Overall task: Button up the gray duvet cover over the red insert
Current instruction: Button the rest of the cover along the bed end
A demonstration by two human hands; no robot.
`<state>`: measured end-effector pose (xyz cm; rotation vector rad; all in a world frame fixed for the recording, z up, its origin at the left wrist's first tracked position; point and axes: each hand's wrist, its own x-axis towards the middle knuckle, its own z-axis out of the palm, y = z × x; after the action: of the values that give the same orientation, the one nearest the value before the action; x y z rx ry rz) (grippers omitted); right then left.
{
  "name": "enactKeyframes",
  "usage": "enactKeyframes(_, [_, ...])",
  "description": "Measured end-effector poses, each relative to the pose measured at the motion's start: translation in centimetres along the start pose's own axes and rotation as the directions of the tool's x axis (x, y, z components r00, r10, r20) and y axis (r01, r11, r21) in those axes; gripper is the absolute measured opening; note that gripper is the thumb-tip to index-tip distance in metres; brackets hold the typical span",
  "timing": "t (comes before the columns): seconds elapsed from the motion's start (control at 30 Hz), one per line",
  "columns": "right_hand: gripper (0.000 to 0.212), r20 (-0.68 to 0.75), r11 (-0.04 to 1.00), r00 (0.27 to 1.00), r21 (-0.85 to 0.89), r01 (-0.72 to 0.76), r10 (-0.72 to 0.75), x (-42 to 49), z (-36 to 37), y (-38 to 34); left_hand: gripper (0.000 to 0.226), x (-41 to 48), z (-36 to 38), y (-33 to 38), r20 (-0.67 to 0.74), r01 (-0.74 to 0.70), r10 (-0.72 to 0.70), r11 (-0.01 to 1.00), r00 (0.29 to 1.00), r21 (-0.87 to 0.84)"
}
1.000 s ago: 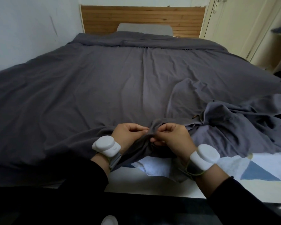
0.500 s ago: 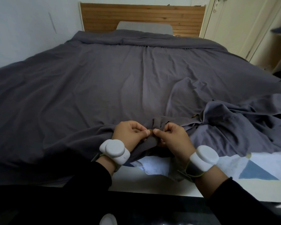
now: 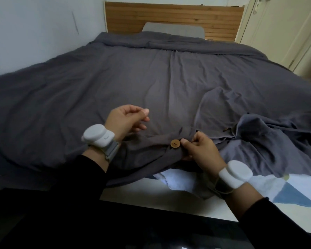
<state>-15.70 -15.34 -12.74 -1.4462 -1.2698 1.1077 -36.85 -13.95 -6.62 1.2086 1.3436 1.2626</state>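
Soft, limp cover spread over bed; near hem bunched.
Right hand grip pinched on hem beside wooden button; left hand lifted, empty, fingers apart. Best held by hem beside button.

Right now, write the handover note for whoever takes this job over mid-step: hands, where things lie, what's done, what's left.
Left hand: lifted off the cloth, fingers loosely curled, holding nothing.
Right hand: pinching the gray duvet cover hem just right of a wooden button.
That button shows through the hem at the foot of the bed and looks fastened.
To the right the cover lies rumpled and seems open, with what may be another button further along.
No red insert is visible; only a white and blue patterned fabric shows under the hem.
Left: work rightward along the open edge and fasten the remaining buttons.
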Motion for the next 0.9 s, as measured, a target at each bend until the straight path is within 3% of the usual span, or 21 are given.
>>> enactKeyframes(0.1, [0.019,-0.039,0.994,0.997,0.090,-0.068,0.072,0.2,0.6,-0.1,0.011,-0.6,-2.8,-0.4,0.005,0.008,-0.009,0.977,1.000,0.213])
enactKeyframes(0.17, [0.018,-0.051,0.969,0.992,0.227,-0.099,0.113,0.8,1.4,-0.6,0.026,-1.6,-4.7,-1.4,0.073,0.030,-0.066,0.909,0.995,0.416])
enactKeyframes(0.27, [0.027,-0.060,0.930,0.990,0.353,-0.102,0.131,2.2,2.5,-2.1,0.072,-2.8,-8.1,-2.8,0.123,0.012,-0.164,0.644,0.979,0.765])
enactKeyframes(0.33, [0.028,-0.086,0.923,0.991,0.379,-0.067,0.107,3.0,2.5,-3.0,0.061,-3.2,-9.5,-4.0,0.104,-0.017,-0.164,0.462,0.981,0.887])
enactKeyframes(0.43, [0.029,-0.136,0.876,0.990,0.481,0.030,0.041,3.4,1.5,-5.0,0.013,-3.2,-10.2,-3.6,0.012,-0.004,-0.012,0.520,1.000,0.854])
enactKeyframes(0.53, [0.031,-0.263,0.809,0.964,0.557,0.189,-0.044,3.9,-0.7,-6.2,0.015,-0.8,-8.8,-1.0,-0.036,-0.080,0.187,0.576,0.982,0.813])
enactKeyframes(0.6, [0.029,-0.313,0.788,0.947,0.564,0.245,-0.071,7.1,-0.1,-7.8,0.016,3.4,-9.1,0.9,-0.112,-0.137,0.342,0.626,0.933,0.768])
enactKeyframes(0.7, [0.013,-0.253,0.946,0.968,0.315,0.080,0.002,7.7,0.4,-5.6,0.024,4.5,-7.2,-0.7,-0.167,-0.120,0.401,0.600,0.901,0.791])
enactKeyframes(0.77, [0.035,-0.147,0.996,0.987,0.066,-0.059,0.068,8.7,1.4,-2.7,0.027,4.3,-6.5,-3.5,-0.232,-0.044,0.434,0.539,0.871,0.841])
enactKeyframes(0.83, [0.038,-0.105,0.944,0.992,-0.316,-0.094,0.064,8.9,2.0,-1.9,0.015,4.4,-6.4,-5.3,-0.209,-0.041,0.455,0.481,0.865,0.876])
enactKeyframes(0.9, [0.033,-0.142,0.871,0.989,-0.490,-0.044,-0.030,8.8,2.1,-2.5,0.013,5.0,-6.5,-5.6,-0.141,-0.099,0.434,0.485,0.890,0.869])
